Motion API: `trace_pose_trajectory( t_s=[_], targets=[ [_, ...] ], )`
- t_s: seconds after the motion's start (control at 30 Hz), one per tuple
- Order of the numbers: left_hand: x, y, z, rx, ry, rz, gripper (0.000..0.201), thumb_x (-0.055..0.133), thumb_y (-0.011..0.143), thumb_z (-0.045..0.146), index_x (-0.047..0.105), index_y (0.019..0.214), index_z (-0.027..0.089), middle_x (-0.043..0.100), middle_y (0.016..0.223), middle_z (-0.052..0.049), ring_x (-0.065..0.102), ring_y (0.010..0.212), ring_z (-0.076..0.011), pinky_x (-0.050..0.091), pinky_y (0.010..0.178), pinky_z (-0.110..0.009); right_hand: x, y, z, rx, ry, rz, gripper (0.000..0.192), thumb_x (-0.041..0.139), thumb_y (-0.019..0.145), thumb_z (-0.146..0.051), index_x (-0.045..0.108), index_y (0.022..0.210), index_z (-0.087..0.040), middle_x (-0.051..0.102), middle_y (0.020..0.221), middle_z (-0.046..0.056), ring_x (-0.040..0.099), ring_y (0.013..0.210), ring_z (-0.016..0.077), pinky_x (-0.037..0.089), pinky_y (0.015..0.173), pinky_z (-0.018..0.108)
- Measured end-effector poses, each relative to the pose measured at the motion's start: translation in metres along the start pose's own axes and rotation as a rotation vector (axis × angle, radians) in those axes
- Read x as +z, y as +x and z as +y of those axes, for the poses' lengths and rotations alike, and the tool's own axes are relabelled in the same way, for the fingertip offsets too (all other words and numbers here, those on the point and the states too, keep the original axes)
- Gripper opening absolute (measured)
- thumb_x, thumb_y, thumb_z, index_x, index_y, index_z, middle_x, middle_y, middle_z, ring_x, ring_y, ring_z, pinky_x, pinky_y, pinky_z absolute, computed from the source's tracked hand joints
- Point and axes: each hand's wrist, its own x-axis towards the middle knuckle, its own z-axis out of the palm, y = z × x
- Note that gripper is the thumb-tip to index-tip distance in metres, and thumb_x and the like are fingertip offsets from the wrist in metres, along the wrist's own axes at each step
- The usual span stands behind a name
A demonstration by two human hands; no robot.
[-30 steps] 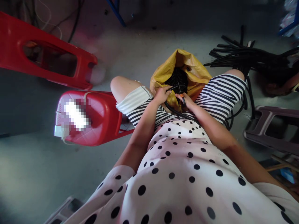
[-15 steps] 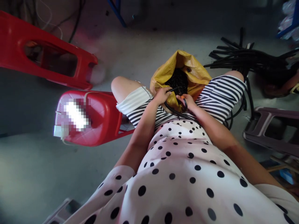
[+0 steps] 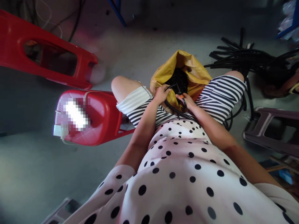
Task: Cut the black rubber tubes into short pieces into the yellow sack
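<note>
My left hand point(image 3: 161, 94) is closed around a thin black tube point(image 3: 173, 109) near its end. The tube curves down below the hand and across my lap. To its right, my right hand point(image 3: 188, 100) is closed on scissors point(image 3: 184, 102) with orange and black on the handle. The thin blades point up and away from me, close to the tube's end. Both hands are over the near rim of a yellow woven sack point(image 3: 161, 74), which stands open between my knees. Inside the sack lies a heap of small black pieces point(image 3: 178, 77), too dark to tell apart.
On my left stand a red stool point(image 3: 100, 124) with a blurred-out white item on it and a larger red stool point(image 3: 56, 46). A bundle of black tubes point(image 3: 252, 57) lies at the right, near another person's arm or leg point(image 3: 285, 85). A grey-brown stool point(image 3: 263, 133) is below it.
The scissors' blades have swung slightly up and left, nearer the tube's end by my left hand. Both hands have stayed almost in place.
</note>
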Motion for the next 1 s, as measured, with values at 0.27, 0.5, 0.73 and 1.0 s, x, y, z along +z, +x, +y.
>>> trace_pose_trajectory(
  t_s=[0.27,0.5,0.73,1.0],
  targets=[
    [0.0024,-0.0024,0.0024,-0.002,0.033,-0.013,0.029,0.068,0.093,0.020,0.078,0.118,0.013,0.081,0.109,-0.011,0.074,0.105,-0.0258,0.056,0.105,-0.039,0.0003,-0.0046,-0.0033,0.019,-0.078,-0.103,0.062,0.073,0.083,-0.083,0.052,0.086,-0.025,0.058,0.075,-0.001,0.054,0.075,0.0205,0.040,0.070,0.033],
    [0.0042,-0.0060,0.0073,0.044,0.076,-0.087,0.025,0.066,0.091,0.017,0.079,0.112,0.015,0.082,0.110,-0.011,0.074,0.106,-0.0275,0.056,0.105,-0.041,0.0043,-0.0015,0.0010,0.043,-0.045,-0.097,0.064,0.075,0.080,-0.085,0.052,0.085,-0.026,0.057,0.068,-0.001,0.052,0.068,0.0193,0.036,0.065,0.031],
    [0.0029,-0.0049,0.0076,0.051,0.096,-0.100,0.023,0.065,0.091,0.018,0.080,0.108,0.016,0.082,0.107,-0.010,0.074,0.105,-0.0276,0.056,0.106,-0.042,0.0044,-0.0018,0.0018,-0.092,-0.144,-0.037,0.067,0.073,0.080,-0.084,0.047,0.069,-0.024,0.048,0.062,-0.002,0.043,0.065,0.0158,0.029,0.061,0.031],
    [0.0028,-0.0051,0.0066,0.013,0.083,-0.082,0.024,0.066,0.092,0.017,0.081,0.111,0.015,0.082,0.113,-0.012,0.075,0.110,-0.0291,0.056,0.108,-0.043,0.0046,-0.0029,0.0010,-0.112,-0.133,-0.019,0.066,0.075,0.075,-0.082,0.044,0.064,-0.024,0.036,0.058,-0.005,0.036,0.061,0.0135,0.024,0.059,0.031]
  ],
)
